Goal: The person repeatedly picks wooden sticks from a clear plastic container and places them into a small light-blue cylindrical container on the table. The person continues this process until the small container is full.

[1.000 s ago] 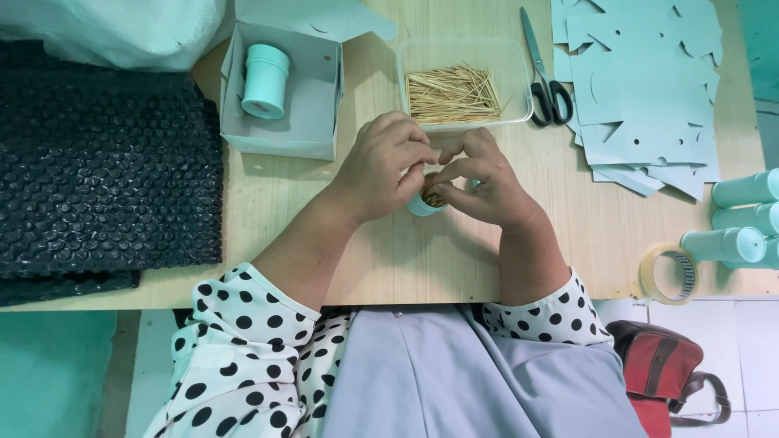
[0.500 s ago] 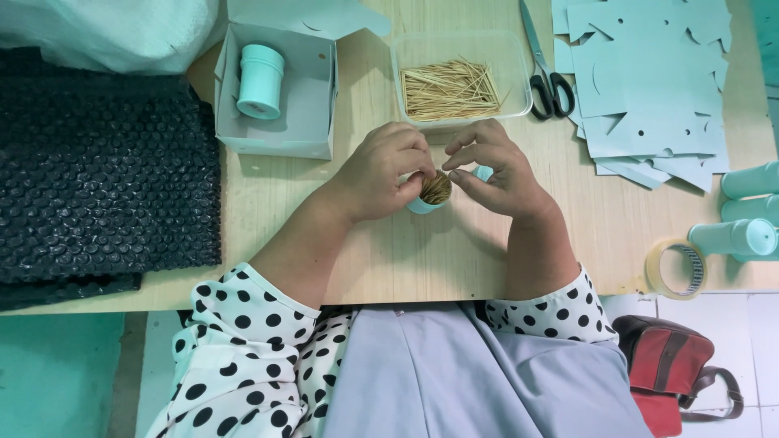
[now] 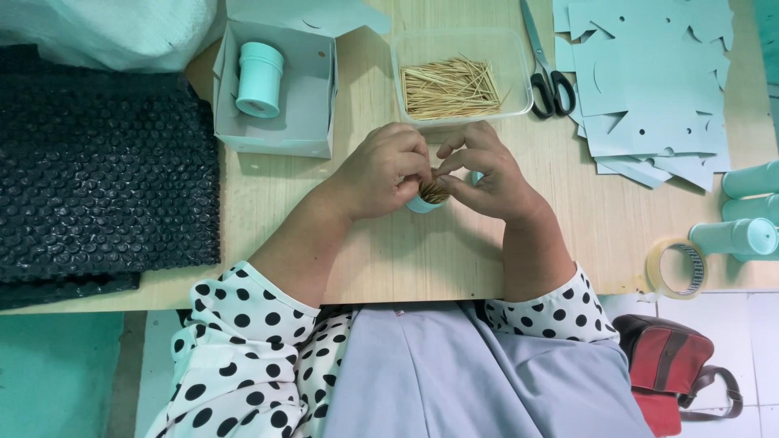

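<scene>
Nearest us: a polka-dot blouse and grey skirt, with a red bag [image 3: 665,365] on the floor to our right.

Both hands meet at the middle of the desk [image 3: 454,259]. Our left hand [image 3: 381,170] curls around a small mint tube [image 3: 423,203] that stands on the desk, fingers closed about its side. Our right hand [image 3: 491,174] pinches with thumb and forefinger at the tube's open mouth, where a bundle of toothpicks [image 3: 435,192] shows; the other fingers are loosely bent. Against half a second ago, our right fingertips have drawn closer over the mouth and the bundle shows less; we judge the sticks are being pressed in or straightened. The tube sits between the two hands, touching both.

Left: black bubble wrap [image 3: 97,178].
Right edge: a tape roll [image 3: 677,266] and mint tubes lying down [image 3: 742,235].
Farther: a clear tray [image 3: 406,49] of loose toothpicks just beyond our hands; a pale open box [image 3: 312,89] holding one upright mint tube [image 3: 260,79]; scissors [image 3: 548,69]; a heap of cut mint paper [image 3: 649,81]; white wrap [image 3: 105,28] at far left.
</scene>
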